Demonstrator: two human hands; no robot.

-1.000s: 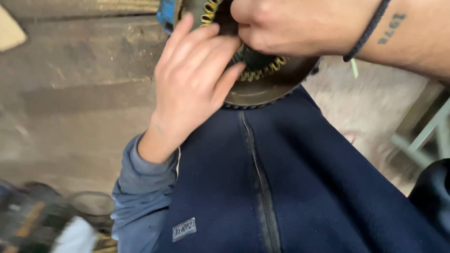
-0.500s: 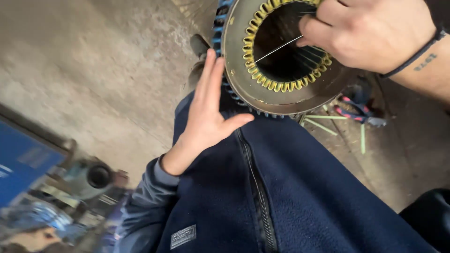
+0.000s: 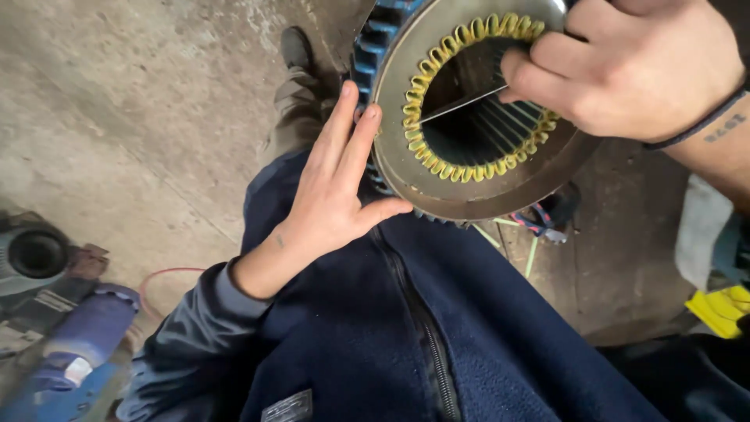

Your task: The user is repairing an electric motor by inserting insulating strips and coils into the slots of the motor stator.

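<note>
Fingers [image 3: 547, 66] of the right hand [image 3: 633, 66] are pinched together on a thin, flat metal strip [image 3: 457, 104], which is held across the dark bore of a round motor stator [image 3: 469, 117] and pointed toward the ring of yellow slot liners [image 3: 418, 141] on its left side. The left hand [image 3: 336, 199] is laid open and flat against the stator's outer edge, fingers stretched up along the blue finned casing [image 3: 371, 55], thumb spread beneath the grey metal rim; nothing is gripped by it. The stator is propped upright on the lap, against a dark blue fleece jacket [image 3: 406, 336] with a zip down the middle. A dark band [image 3: 699, 125] is worn at the right wrist. Further out, a concrete floor [image 3: 133, 117] is seen, with a blue motor [image 3: 86, 336] at the lower left and a yellow object [image 3: 719, 309] at the right edge.
</note>
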